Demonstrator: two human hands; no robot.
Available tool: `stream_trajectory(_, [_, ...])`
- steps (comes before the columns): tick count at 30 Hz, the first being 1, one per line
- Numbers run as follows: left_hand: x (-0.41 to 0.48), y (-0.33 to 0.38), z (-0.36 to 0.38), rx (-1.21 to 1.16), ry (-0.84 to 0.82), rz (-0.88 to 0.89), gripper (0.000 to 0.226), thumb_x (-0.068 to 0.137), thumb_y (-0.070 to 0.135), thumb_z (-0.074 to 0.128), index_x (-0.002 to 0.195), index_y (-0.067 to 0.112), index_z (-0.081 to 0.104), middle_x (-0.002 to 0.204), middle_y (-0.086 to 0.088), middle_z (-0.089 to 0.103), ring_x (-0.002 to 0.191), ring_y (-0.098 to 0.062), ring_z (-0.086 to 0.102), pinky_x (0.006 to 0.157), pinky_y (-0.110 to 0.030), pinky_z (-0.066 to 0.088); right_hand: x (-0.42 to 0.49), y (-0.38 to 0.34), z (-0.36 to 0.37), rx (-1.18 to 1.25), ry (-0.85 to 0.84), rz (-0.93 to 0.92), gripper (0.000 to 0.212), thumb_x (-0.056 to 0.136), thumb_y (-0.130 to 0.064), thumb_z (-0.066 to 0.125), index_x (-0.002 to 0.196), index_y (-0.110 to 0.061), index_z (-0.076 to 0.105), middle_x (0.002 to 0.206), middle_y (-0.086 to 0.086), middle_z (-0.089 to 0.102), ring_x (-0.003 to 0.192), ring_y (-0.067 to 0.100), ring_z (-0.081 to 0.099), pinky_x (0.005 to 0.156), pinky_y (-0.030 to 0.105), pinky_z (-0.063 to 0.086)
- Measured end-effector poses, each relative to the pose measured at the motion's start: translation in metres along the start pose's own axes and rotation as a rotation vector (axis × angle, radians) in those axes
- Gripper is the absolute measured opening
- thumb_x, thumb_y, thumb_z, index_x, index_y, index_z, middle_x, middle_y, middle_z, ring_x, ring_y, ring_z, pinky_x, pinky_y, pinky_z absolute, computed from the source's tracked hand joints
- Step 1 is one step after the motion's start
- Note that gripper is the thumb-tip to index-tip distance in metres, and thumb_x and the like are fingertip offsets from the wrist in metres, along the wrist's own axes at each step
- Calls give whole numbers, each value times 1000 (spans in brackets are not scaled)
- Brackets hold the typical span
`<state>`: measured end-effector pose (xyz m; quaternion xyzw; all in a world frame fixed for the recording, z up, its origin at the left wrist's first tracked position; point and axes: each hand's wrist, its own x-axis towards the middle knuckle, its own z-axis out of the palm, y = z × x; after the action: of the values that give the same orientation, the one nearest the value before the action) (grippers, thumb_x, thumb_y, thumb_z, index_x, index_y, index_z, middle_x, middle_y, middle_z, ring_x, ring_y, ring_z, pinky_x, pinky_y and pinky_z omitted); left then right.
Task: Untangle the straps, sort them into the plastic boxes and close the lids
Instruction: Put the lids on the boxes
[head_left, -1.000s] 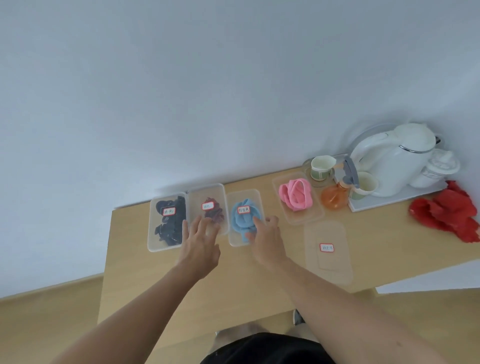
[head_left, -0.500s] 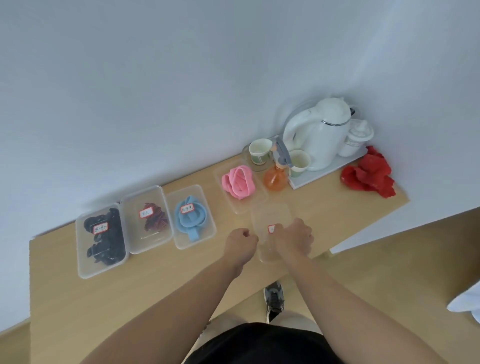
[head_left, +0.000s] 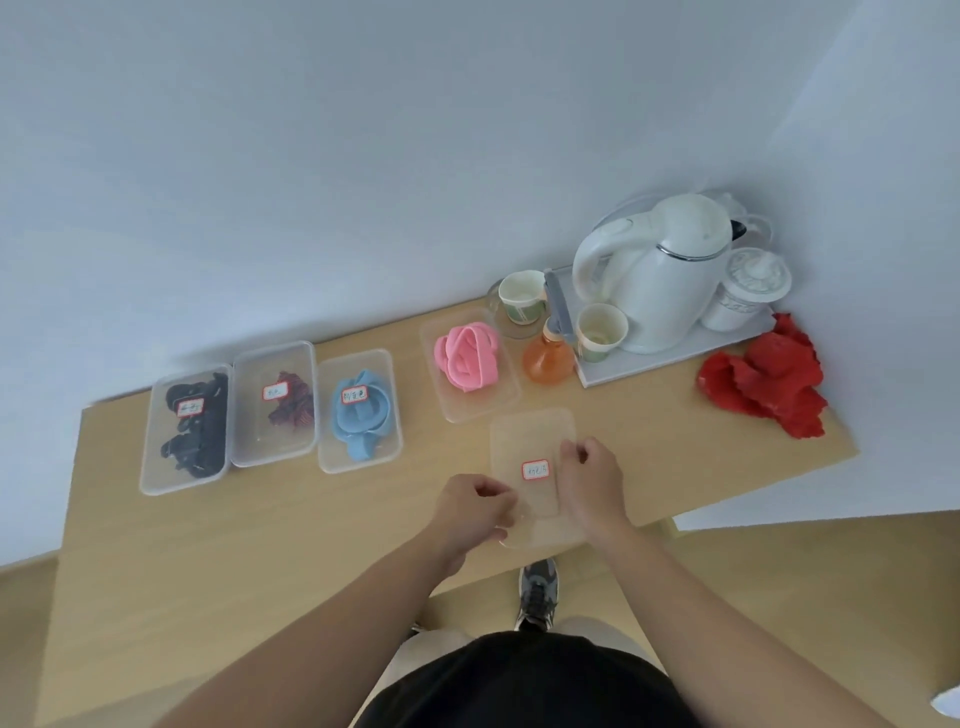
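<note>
A clear plastic lid (head_left: 530, 441) with a red-edged label lies near the table's front edge. My left hand (head_left: 470, 512) pinches its left front edge and my right hand (head_left: 589, 486) grips its right side. Just behind it stands an uncovered clear box (head_left: 506, 397) holding a pink strap (head_left: 467, 356). At the left, three lidded boxes stand in a row: one with black straps (head_left: 195, 426), one with a dark red strap (head_left: 293, 405), one with a blue strap (head_left: 361, 413).
A white tray (head_left: 675, 356) at the back right carries a white kettle (head_left: 660, 275), paper cups and a lidded white cup. An orange flask (head_left: 548, 358) stands beside the pink box. A red cloth (head_left: 763, 382) lies at the right end of the wooden table (head_left: 260, 519).
Both hands left the lidded boxes at the left, came to the loose lid at the right and took hold of it. The view swung to the right.
</note>
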<state>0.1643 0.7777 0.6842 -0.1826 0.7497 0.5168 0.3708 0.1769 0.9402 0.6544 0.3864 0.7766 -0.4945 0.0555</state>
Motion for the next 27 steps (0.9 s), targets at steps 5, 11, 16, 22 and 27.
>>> stream_trajectory(5, [-5, 20, -18, 16, 315, 116, 10, 95, 13, 58, 91, 8, 66, 76, -3, 64, 63, -18, 63, 58, -32, 55, -3, -4, -6, 50, -10, -126, 35, 105, -28, 44, 77, -8, 54, 73, 5, 59, 69, 19, 51, 60, 26, 38])
stream_trajectory(11, [34, 54, -40, -72, 395, 64, 29, 99, 18, 57, 127, 10, 52, 90, 2, 60, 70, -24, 68, 78, -47, 63, 1, -27, -9, 112, -30, -176, 30, 105, -27, 41, 92, -9, 61, 81, -2, 64, 84, 25, 61, 69, 34, 43])
stream_trajectory(16, [56, 57, -36, -181, 374, 23, 40, 98, 8, 58, 137, 5, 49, 86, -2, 59, 66, -21, 65, 49, -24, 57, 1, -58, 0, 106, -41, -274, 48, 103, -24, 41, 149, -36, 44, 101, -14, 63, 98, 10, 62, 93, 37, 50])
stream_trajectory(22, [38, 34, -47, -165, 275, 5, 37, 86, 11, 73, 121, 10, 62, 85, -5, 65, 72, -26, 67, 62, -36, 60, 7, -84, 24, 59, -10, -407, 47, 103, -31, 52, 150, -27, 48, 125, -11, 65, 107, 6, 58, 99, 26, 45])
stream_trajectory(27, [16, 2, -57, -311, 139, -70, 28, 95, 2, 55, 119, 9, 66, 82, -13, 67, 64, -26, 66, 70, -43, 63, 23, -86, 53, -180, -118, -399, 74, 91, -65, 57, 154, -31, 38, 130, 1, 59, 122, 19, 54, 105, 37, 44])
